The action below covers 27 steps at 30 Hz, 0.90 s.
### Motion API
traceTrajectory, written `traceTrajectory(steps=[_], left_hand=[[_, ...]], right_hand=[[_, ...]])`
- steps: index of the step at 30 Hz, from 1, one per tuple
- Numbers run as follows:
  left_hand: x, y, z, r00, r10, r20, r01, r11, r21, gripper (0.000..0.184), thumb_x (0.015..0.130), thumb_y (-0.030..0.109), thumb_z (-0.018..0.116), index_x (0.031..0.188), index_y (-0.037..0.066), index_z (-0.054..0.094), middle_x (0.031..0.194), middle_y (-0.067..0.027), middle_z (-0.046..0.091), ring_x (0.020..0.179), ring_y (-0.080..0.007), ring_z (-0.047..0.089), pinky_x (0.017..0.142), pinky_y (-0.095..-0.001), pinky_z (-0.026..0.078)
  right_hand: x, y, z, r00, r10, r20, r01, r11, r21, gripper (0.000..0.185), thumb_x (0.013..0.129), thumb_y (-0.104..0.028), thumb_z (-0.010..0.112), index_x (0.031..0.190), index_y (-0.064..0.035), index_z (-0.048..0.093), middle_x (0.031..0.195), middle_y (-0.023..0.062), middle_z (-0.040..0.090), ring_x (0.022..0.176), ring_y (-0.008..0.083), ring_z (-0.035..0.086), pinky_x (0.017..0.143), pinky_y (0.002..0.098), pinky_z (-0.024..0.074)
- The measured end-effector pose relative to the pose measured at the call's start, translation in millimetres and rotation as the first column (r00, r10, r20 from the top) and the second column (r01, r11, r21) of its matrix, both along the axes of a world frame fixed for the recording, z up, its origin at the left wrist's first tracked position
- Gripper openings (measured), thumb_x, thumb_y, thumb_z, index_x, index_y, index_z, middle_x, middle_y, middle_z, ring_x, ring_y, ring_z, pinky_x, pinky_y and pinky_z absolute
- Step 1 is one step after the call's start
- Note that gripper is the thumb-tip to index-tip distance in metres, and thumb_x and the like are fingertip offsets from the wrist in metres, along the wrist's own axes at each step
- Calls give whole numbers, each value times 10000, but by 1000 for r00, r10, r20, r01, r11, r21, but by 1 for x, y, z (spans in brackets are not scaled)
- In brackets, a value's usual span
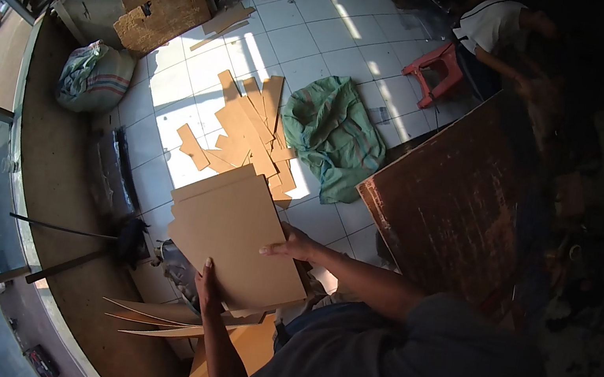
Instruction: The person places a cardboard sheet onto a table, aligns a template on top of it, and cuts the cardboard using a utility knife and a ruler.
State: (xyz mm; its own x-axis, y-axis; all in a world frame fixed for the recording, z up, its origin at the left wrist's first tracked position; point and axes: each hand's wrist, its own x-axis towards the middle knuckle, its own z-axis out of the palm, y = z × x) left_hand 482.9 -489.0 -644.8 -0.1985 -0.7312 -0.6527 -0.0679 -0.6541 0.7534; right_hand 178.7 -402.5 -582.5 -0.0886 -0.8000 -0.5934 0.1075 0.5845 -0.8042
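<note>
A stack of flat brown board sheets [235, 229] is held in front of me, tilted, with the edge of a second sheet showing past the top one at the far side. My left hand [206, 284] grips its near left edge, thumb on the top face. At the right edge, my right hand [291, 244] clasps the sheets with the thumb on top and the other fingers largely hidden beneath. Whether the sheets are cardboard or thin fibreboard I cannot tell. Beyond them, loose brown strips [248, 128] lie heaped on the tiled floor.
Right of the strips lies a crumpled green sack [335, 134]. A worn brown table [451, 205] stands to my right, near a red stool [435, 73] and a bending person [495, 37]. A stuffed white sack [97, 78] sits left. More bent sheets [168, 318] are beside me.
</note>
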Motion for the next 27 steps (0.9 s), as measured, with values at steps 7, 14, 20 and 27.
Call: traceTrajectory(steps=[7, 14, 20, 27], left_hand=[[-114, -26, 142, 919, -382, -95, 326, 873, -363, 650, 879, 366, 733, 1332, -20, 471, 1186, -129, 607, 1052, -214, 595, 900, -354, 479], [-263, 52, 246, 718, -693, -73, 539, 618, -572, 799, 770, 411, 803, 1331, -39, 455, 1202, -145, 584, 1105, -236, 574, 961, -377, 457], [-409, 176, 263, 420, -891, -174, 679, 436, -591, 775, 721, 240, 801, 1342, -35, 428, 1184, -128, 576, 1128, -247, 568, 1016, -401, 435], [-508, 266, 245, 46, -958, -283, 740, 223, -635, 798, 711, 22, 837, 1362, 3, 376, 1236, -139, 576, 1154, -238, 594, 994, -379, 502]], right_hand=[[-60, 102, 126, 958, -257, 126, 283, 917, -283, 746, 774, -254, 852, 1388, -44, 483, 1277, 98, 612, 1200, 208, 567, 1027, 371, 437], [-112, 266, 212, 832, -553, 27, 518, 761, -390, 547, 776, -218, 850, 1243, -47, 623, 1135, 87, 677, 1108, 192, 611, 976, 365, 474], [-152, 415, 221, 583, -800, -144, 670, 573, -472, 534, 746, -190, 868, 1206, -45, 637, 1118, 89, 683, 1060, 205, 637, 924, 362, 505], [-177, 523, 182, 267, -894, -359, 701, 436, -565, 525, 712, -165, 910, 1144, -30, 645, 1077, 75, 686, 996, 201, 662, 868, 348, 552]])
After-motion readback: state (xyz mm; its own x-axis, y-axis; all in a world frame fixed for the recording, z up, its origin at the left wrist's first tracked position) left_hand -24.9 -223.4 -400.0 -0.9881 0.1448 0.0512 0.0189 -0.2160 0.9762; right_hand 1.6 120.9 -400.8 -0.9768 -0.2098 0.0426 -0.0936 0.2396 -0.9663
